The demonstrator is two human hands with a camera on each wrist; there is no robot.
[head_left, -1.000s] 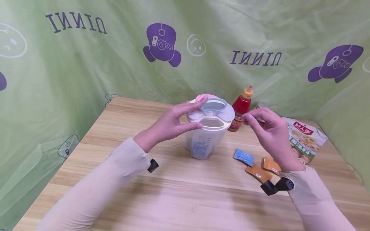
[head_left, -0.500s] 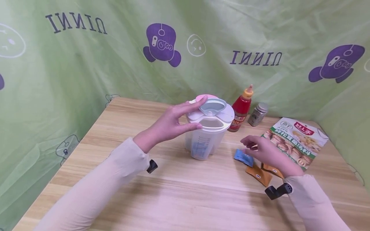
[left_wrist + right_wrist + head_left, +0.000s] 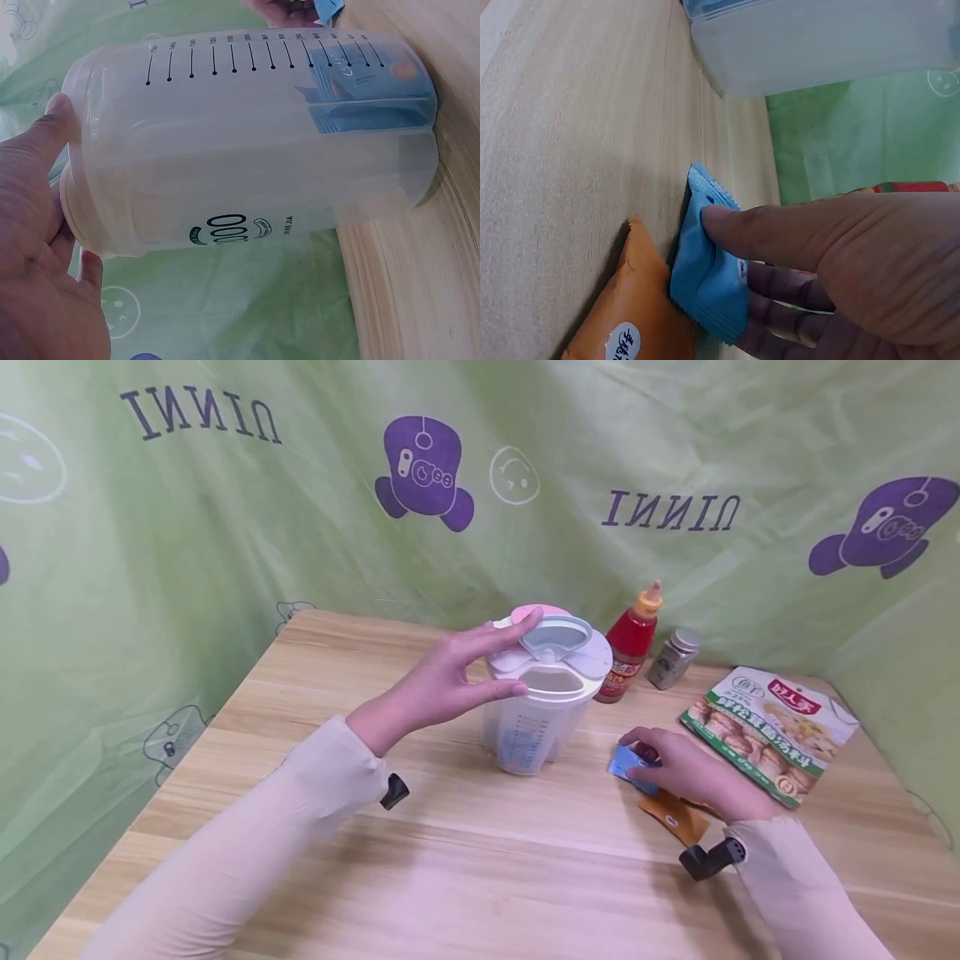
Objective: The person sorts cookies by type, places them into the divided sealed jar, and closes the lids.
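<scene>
A clear plastic storage container (image 3: 558, 727) with a divided lid stands upright on the table. One lid flap, over a grey-rimmed opening, is raised. My left hand (image 3: 442, 681) grips the container's top, thumb on the front rim and fingers over the lid. Blue packets (image 3: 360, 86) lie at the bottom inside, seen through the wall in the left wrist view. To the container's right, my right hand (image 3: 686, 770) pinches a small blue packet (image 3: 709, 266) between thumb and fingers, low at the table. Beside that packet lies an orange packet (image 3: 645, 315); another orange one is mostly hidden under the right hand.
Behind the right hand are a red sauce bottle (image 3: 628, 643) with a yellow cap and a small grey-lidded jar (image 3: 672, 658). A printed food pouch (image 3: 772, 731) lies flat at the right. Green patterned cloth (image 3: 315, 510) hangs behind the wooden table (image 3: 465, 885).
My right hand has come down from beside the sauce bottle to the blue packet and taken hold of it. The left hand has stayed on the container.
</scene>
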